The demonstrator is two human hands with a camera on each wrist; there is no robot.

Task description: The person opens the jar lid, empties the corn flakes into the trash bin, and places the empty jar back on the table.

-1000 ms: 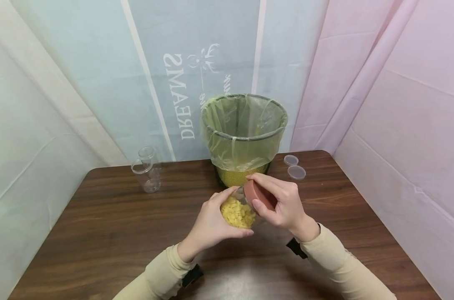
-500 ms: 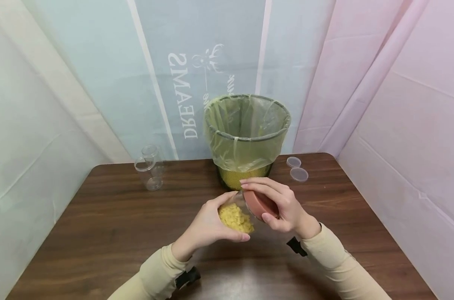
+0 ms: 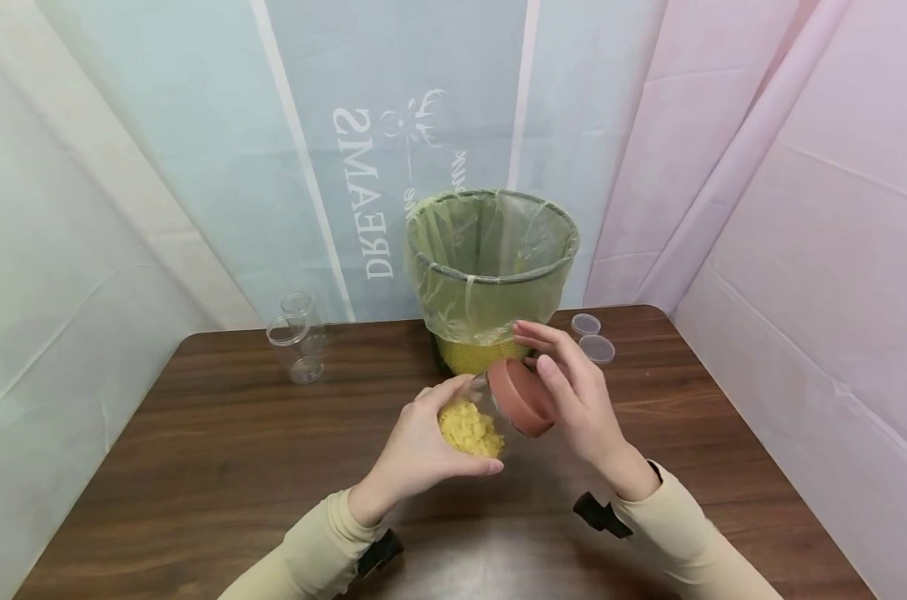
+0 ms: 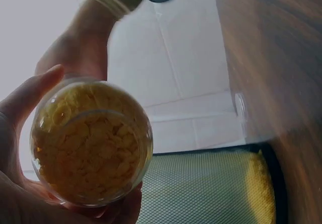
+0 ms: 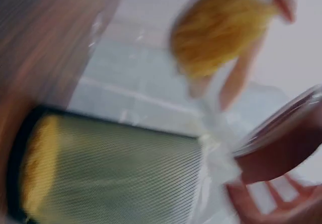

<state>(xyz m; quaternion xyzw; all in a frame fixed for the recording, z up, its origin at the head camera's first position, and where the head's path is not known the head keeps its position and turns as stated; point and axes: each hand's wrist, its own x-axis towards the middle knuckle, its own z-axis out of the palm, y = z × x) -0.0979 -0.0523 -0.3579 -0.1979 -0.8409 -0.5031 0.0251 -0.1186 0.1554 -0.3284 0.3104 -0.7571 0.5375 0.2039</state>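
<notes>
My left hand [image 3: 416, 454] grips a clear jar [image 3: 472, 428] holding small yellow pieces, tilted to the right above the table. Its bottom faces the left wrist view, where the pieces [image 4: 93, 148] show through. A reddish-brown lid [image 3: 521, 398] sits on the jar's mouth end. Beside the lid, my right hand [image 3: 584, 408] has its fingers extended and holds nothing; whether a fingertip still touches the lid is hard to tell. The right wrist view is blurred, with the lid [image 5: 287, 146] just above the fingers.
A mesh waste bin [image 3: 491, 308] with a yellowish-green liner stands at the back middle of the wooden table [image 3: 236, 467]. Clear plastic cups [image 3: 294, 342] are at the back left. Two clear round lids [image 3: 597, 348] lie right of the bin. Fabric walls enclose the table.
The right hand's fingers have left their grip around the reddish-brown lid and straightened, with the hand shifting slightly right. The left hand keeps the jar in about the same place.
</notes>
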